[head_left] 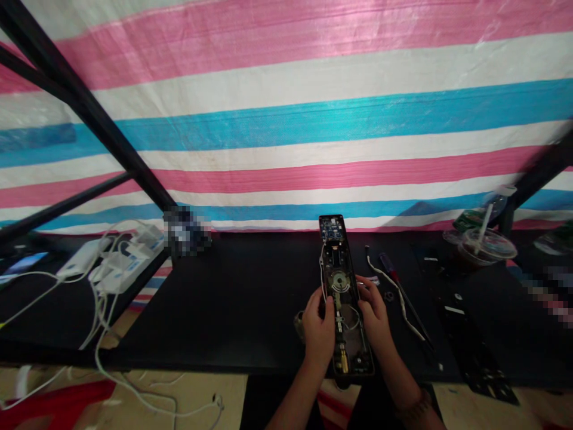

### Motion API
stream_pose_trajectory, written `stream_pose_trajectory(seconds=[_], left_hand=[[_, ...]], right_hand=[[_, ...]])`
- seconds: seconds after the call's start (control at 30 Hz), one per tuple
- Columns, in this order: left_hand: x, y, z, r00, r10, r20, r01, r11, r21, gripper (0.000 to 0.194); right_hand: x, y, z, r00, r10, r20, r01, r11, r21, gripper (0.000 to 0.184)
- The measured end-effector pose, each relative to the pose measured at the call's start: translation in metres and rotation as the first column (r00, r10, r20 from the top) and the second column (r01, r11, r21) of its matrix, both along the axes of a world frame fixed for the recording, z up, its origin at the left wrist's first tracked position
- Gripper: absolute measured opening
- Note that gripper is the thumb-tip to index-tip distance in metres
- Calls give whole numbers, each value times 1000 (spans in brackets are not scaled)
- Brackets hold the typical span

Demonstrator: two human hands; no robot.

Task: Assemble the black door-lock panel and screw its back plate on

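An opened electronic door lock housing [341,349], long and black, is tilted up above the near edge of the table. Inside show a blue circuit board [332,229] at the far end, a round metal part [340,280] in the middle, thin wires and a brass-coloured part [344,360] near the bottom. My left hand [319,325] grips its left edge, thumb on the rim. On the opposite edge my right hand [374,310] is closed around the side. The housing hides some fingertips. A roundish object [299,325] is partly hidden behind my left hand.
Right of the housing lie a white cable [394,285] and a screwdriver [390,269]. Farther right are a long black panel [477,346], small loose parts and a drink cup [487,246] with a straw. A power strip [128,266] with tangled cords sits left, beside a black frame bar [111,140].
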State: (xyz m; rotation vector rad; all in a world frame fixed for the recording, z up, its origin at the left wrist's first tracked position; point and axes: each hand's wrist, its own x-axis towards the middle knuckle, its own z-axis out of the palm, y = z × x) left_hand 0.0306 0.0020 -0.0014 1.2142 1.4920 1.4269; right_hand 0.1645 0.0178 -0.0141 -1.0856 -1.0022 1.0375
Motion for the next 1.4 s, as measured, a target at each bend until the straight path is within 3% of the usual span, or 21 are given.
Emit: stream_pose_trajectory(seconds=[0.17,0.47,0.63,0.77,1.23,1.4], left_hand=[[1,0,-3,995,-53,83,55,998,-24,38],[-1,-1,2,991,-69,119,69,998,7,43],[-4,-2,4,988,-51,147,52,999,-2,45],[-6,-3,3,975,-102,198,98,995,28,46],[-10,-6,3,961,-182,209,163,981,107,51],[-10,-7,11,959,-195,207,173,978,119,58]], right_hand=[[2,4,-1,999,-27,23,27,999,-17,36],[6,3,-8,999,-25,-28,25,1000,-15,42],[5,1,-5,998,-31,48,31,1000,3,42],[6,0,-1,998,-46,36,47,998,-28,45],[10,-1,-4,998,-55,-1,55,997,-58,51],[11,-2,-2,999,-40,11,41,998,-39,52]])
